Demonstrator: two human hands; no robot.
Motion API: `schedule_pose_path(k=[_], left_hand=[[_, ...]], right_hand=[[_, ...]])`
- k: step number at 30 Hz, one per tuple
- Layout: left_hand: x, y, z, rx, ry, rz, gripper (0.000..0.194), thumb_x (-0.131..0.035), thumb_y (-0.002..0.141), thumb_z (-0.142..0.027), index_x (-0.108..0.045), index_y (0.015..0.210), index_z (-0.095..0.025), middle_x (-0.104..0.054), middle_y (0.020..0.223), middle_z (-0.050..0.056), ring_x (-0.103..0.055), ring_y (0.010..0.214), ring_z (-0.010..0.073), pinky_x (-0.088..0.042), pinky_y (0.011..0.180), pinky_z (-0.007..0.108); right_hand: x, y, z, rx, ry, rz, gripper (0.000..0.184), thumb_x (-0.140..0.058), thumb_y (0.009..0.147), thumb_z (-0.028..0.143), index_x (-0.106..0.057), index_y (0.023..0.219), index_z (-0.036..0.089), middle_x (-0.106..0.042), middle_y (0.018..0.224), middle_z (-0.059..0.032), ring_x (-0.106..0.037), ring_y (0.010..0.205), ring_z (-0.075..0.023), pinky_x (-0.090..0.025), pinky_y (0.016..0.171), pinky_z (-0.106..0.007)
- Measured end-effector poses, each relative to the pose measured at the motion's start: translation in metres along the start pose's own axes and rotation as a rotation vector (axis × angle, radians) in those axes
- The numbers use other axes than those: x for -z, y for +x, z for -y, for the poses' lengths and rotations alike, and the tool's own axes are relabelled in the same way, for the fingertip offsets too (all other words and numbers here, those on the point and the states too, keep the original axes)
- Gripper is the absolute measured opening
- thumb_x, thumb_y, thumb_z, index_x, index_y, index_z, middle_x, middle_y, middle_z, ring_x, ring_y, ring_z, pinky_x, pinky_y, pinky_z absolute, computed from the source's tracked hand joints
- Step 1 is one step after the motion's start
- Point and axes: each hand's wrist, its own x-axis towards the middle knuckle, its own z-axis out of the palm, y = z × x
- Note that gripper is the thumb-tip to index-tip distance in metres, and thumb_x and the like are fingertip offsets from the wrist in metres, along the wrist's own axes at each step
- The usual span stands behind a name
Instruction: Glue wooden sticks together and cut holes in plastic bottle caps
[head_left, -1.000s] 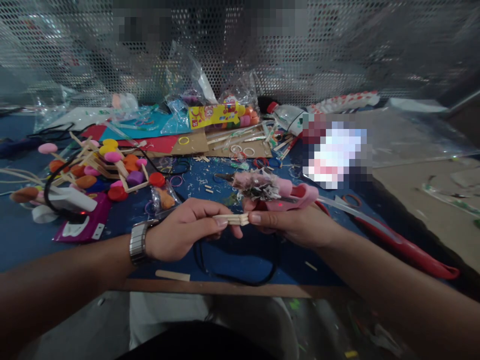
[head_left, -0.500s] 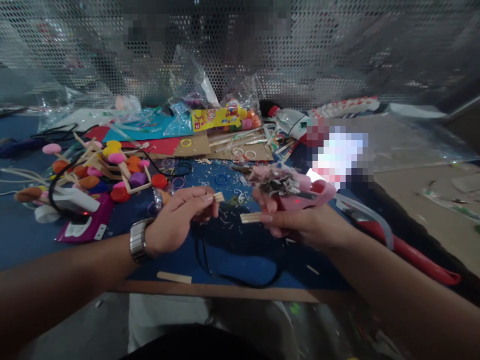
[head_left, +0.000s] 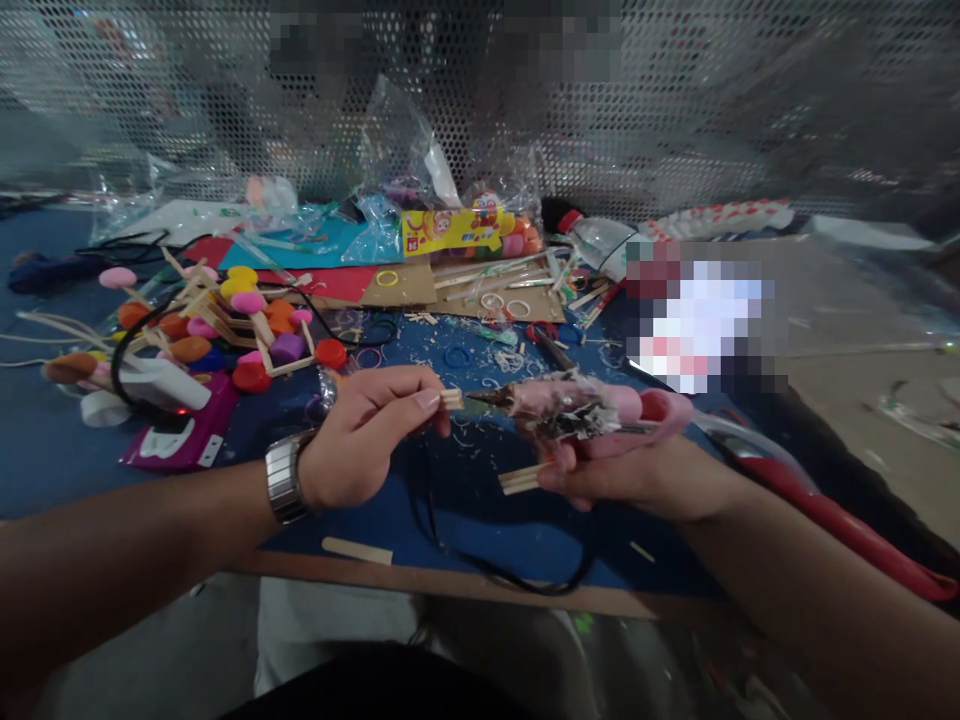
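Note:
My left hand (head_left: 375, 430) is closed, pinching a short bundle of wooden sticks (head_left: 451, 399) whose ends poke out past the thumb. My right hand (head_left: 637, 475) is wrapped round a pink hot glue gun (head_left: 622, 405), its front matted with grey and white residue. The gun's dark nozzle (head_left: 491, 397) points left, close to the ends of the left bundle; whether they touch I cannot tell. Pinched lower in the same right hand is a second set of wooden sticks (head_left: 521, 480). A black cord (head_left: 517, 577) loops below the hands.
Wooden sticks with coloured clay caps (head_left: 244, 303) lie at left behind a purple power strip (head_left: 180, 430). A yellow-labelled clay pack (head_left: 454, 232), a bottle (head_left: 600, 245), a lit phone (head_left: 701, 330) and red-handled tool (head_left: 847, 515) lie around. A loose stick (head_left: 356, 550) is near the front edge.
The glue gun has turned and come down, bringing its nozzle level with the left bundle. The right hand's sticks have dropped lower and tilted. The whole view has shifted slightly.

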Motion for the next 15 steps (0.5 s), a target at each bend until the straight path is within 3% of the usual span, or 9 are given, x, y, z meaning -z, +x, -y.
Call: schedule_pose_path(k=[3, 6, 15], left_hand=[[-0.0003, 0.0000, 0.0006, -0.024, -0.006, 0.019, 0.033, -0.053, 0.097, -0.033, -0.065, 0.072, -0.015, -0.063, 0.070, 0.003, -0.052, 0.065, 0.0135, -0.039, 0.061, 0.027], [-0.0009, 0.0007, 0.0011, -0.044, -0.017, 0.033, 0.032, -0.052, 0.097, -0.030, -0.064, 0.072, -0.015, -0.064, 0.070, 0.003, -0.054, 0.067, 0.0131, -0.040, 0.063, 0.026], [-0.0027, 0.0001, 0.0006, -0.029, -0.080, 0.057, 0.029, -0.053, 0.098, -0.030, -0.067, 0.077, -0.015, -0.067, 0.076, 0.003, -0.058, 0.072, 0.0135, -0.044, 0.068, 0.025]], right_hand=[[-0.0015, -0.0004, 0.0017, 0.015, 0.008, 0.004, 0.039, -0.088, 0.073, 0.028, -0.073, 0.109, 0.026, -0.059, 0.065, 0.0058, -0.052, 0.046, -0.0078, -0.046, 0.042, -0.020], [-0.0034, 0.0002, 0.0026, 0.011, 0.021, 0.011, 0.045, -0.088, 0.073, 0.025, -0.071, 0.116, 0.028, -0.058, 0.067, 0.0059, -0.051, 0.046, -0.0076, -0.046, 0.041, -0.020], [-0.0022, 0.0021, -0.0014, 0.011, 0.017, -0.006, 0.036, -0.089, 0.072, 0.028, -0.071, 0.103, 0.023, -0.058, 0.068, 0.0054, -0.053, 0.045, -0.0072, -0.046, 0.039, -0.019]])
